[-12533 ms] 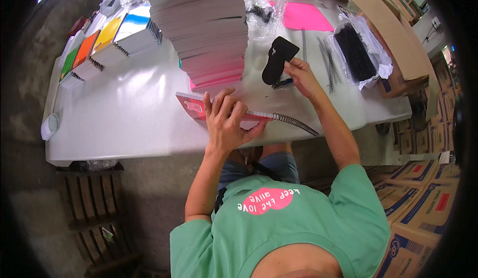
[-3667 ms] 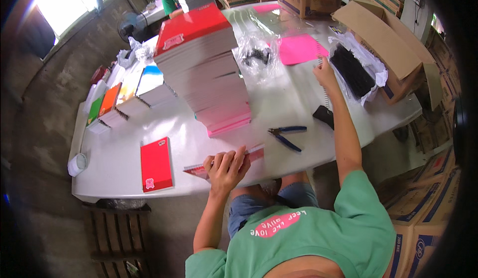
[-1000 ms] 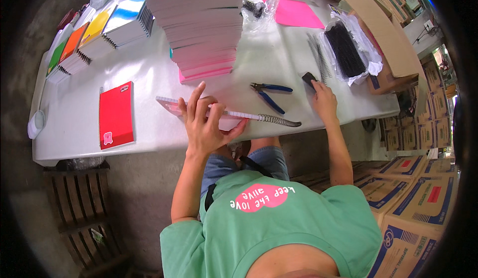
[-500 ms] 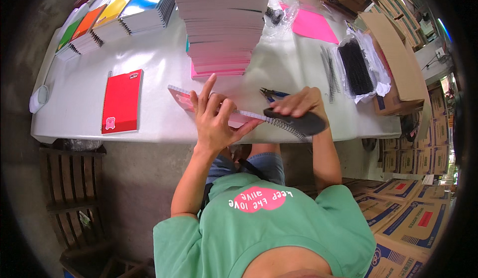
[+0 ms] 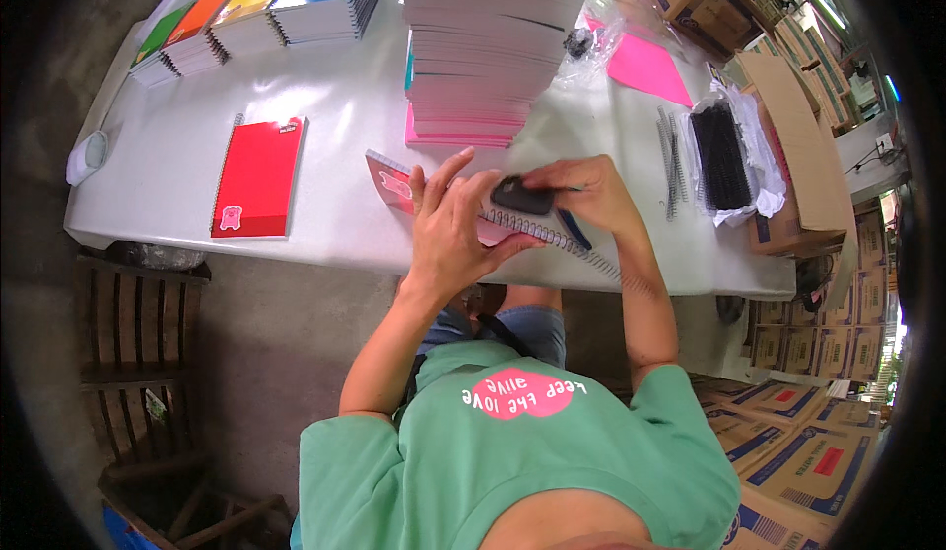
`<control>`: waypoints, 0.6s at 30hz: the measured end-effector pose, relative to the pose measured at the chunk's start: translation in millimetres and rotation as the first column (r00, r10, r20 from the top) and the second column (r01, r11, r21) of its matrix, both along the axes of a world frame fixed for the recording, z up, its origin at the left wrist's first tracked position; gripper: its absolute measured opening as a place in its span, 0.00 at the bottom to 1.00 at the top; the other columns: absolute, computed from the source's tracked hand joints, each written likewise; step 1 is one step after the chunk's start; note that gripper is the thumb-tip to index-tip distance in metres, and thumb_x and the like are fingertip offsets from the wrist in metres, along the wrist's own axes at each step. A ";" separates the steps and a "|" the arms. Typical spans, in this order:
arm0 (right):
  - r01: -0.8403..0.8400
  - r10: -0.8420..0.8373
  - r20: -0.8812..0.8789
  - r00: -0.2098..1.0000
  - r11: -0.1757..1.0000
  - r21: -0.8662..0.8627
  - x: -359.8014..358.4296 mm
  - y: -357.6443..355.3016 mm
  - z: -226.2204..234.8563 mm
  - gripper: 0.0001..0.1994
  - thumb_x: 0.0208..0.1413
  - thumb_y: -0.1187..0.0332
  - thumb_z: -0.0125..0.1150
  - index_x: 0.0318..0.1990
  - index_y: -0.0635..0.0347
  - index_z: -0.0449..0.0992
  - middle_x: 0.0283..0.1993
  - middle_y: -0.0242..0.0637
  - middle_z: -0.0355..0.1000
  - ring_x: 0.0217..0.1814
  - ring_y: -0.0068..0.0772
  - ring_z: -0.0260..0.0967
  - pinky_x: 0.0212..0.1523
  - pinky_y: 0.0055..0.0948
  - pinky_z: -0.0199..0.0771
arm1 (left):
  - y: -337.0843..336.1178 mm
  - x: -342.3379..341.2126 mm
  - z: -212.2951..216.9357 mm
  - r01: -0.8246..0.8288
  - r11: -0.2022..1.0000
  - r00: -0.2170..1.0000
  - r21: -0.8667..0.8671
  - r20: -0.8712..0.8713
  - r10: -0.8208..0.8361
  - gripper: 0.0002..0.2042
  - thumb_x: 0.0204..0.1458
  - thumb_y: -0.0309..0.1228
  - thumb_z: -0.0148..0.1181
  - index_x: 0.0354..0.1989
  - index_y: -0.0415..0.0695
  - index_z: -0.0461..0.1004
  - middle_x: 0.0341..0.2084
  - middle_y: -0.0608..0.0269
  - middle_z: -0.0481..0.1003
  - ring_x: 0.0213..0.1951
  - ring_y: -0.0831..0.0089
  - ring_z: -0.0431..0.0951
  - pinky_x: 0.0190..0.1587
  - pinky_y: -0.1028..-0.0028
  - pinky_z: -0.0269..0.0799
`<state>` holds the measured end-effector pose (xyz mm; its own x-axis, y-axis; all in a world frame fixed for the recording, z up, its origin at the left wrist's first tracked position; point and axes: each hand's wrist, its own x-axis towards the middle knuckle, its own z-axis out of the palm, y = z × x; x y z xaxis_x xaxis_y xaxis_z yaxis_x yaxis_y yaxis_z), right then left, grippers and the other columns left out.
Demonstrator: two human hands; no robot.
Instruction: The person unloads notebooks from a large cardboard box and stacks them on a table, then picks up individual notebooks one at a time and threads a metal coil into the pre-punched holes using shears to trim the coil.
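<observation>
In my left hand [image 5: 448, 225] a notebook with a red and pink cover [image 5: 394, 183] is gripped, tilted up with its bound edge toward me. A dark wire spiral coil [image 5: 591, 257] runs along that edge, its loose end trailing right toward my right forearm. My right hand [image 5: 589, 191] pinches a flat black pad [image 5: 522, 196], held at the coil by the notebook's edge. Blue-handled pliers [image 5: 574, 230] lie on the table just beneath this hand, mostly hidden. A red spiral notebook [image 5: 261, 177] rests flat to the left.
A tall stack of paper [image 5: 493, 57] rises ahead of my hands. Coloured spiral notebooks [image 5: 320, 18] stand in piles at the far left. Loose coils [image 5: 672, 166], a bundle of black coils [image 5: 722, 156] and a carton [image 5: 803, 146] are to the right. A pink sheet [image 5: 648, 69] lies behind.
My right hand and the black pad have moved left along the coil, close to my left hand. More of the coil shows along the notebook's edge. The whole view has shifted slightly.
</observation>
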<state>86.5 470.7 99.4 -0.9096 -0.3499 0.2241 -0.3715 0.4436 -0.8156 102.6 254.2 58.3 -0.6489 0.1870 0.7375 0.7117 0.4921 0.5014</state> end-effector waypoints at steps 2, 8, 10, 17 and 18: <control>-0.120 0.113 -0.041 0.993 0.915 -0.385 5.3 -5.9 -5.6 0.12 0.38 0.79 0.58 0.34 0.65 0.80 0.39 0.48 0.76 0.42 0.38 0.75 0.45 0.32 0.73 | -1.7 5.1 -1.5 -0.004 1.000 1.000 -0.005 0.020 0.005 0.36 0.31 0.54 0.69 0.48 0.46 0.66 0.36 0.64 0.71 0.58 0.60 0.62 0.63 0.49 0.35; -0.057 0.042 -0.051 0.998 0.931 -0.361 -12.4 -15.3 -15.4 0.13 0.39 0.80 0.61 0.36 0.63 0.80 0.40 0.51 0.75 0.42 0.41 0.75 0.44 0.33 0.74 | -34.1 -10.9 25.2 -0.254 0.950 0.965 -0.180 0.014 0.261 0.39 0.12 0.61 0.70 0.37 0.51 0.73 0.36 0.64 0.68 0.56 0.54 0.60 0.62 0.47 0.42; -0.242 0.246 -0.117 0.962 0.577 -0.780 -2.2 -24.0 -21.9 0.13 0.39 0.82 0.60 0.35 0.64 0.79 0.40 0.50 0.75 0.42 0.40 0.75 0.45 0.31 0.73 | -48.8 -23.2 12.7 -0.201 0.971 0.977 -0.128 0.045 0.208 0.35 0.12 0.59 0.72 0.30 0.49 0.73 0.35 0.64 0.67 0.51 0.56 0.62 0.55 0.54 0.54; -0.326 0.308 -0.132 0.942 0.745 -0.582 -13.6 -23.2 -18.4 0.16 0.37 0.86 0.55 0.36 0.64 0.79 0.39 0.46 0.76 0.43 0.38 0.74 0.47 0.27 0.72 | -40.7 -39.1 9.0 -0.102 0.995 0.993 0.002 -0.057 0.102 0.32 0.10 0.55 0.75 0.18 0.42 0.69 0.34 0.59 0.63 0.42 0.59 0.64 0.40 0.62 0.67; -0.217 0.211 -0.053 0.976 0.921 -0.323 -18.6 -25.6 -16.0 0.17 0.36 0.87 0.54 0.36 0.64 0.79 0.39 0.46 0.76 0.42 0.38 0.75 0.46 0.27 0.72 | -40.5 -43.7 6.6 -0.081 0.996 0.995 0.023 -0.060 0.082 0.32 0.10 0.54 0.75 0.18 0.42 0.68 0.35 0.59 0.62 0.43 0.59 0.64 0.39 0.62 0.68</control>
<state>67.8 445.1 83.3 -0.8163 -0.4412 0.3729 -0.4428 0.0632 -0.8944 58.9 213.7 64.9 -0.6152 0.1196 0.7793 0.6990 0.5399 0.4690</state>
